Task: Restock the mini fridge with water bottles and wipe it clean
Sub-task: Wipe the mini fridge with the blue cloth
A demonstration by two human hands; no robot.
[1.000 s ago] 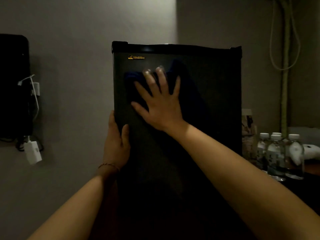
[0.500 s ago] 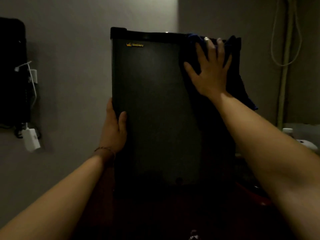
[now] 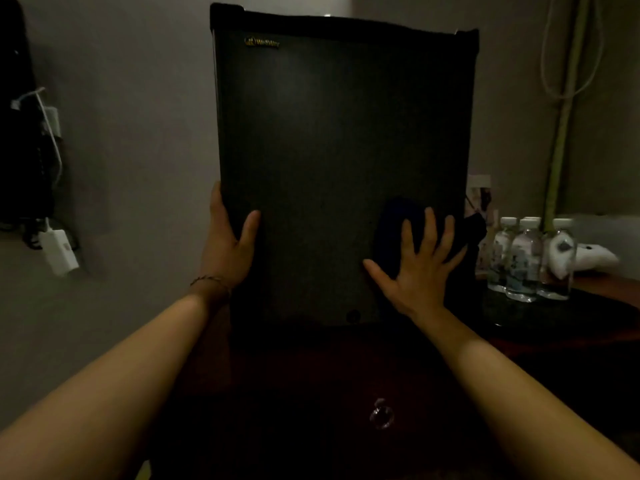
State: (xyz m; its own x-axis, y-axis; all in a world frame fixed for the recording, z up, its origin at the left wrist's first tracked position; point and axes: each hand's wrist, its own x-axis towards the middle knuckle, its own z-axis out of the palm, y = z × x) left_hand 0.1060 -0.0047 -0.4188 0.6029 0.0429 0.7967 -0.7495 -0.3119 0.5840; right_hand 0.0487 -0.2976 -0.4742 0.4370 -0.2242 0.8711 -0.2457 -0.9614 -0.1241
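Four water bottles on dark table beside mini fridge; grey wall.

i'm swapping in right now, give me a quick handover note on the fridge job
Left hand: grips the left edge of the mini fridge, steadying it; the door is closed.
Right hand: flat, fingers spread, pressing a dark cloth against the lower right of the door.
Water bottles: a cluster stands on the table to the right of the fridge, not inside it.
Done: wiping of the door front is under way; how much is covered can't be told.
Left: finish the wipe, then probably open the door and load the bottles.
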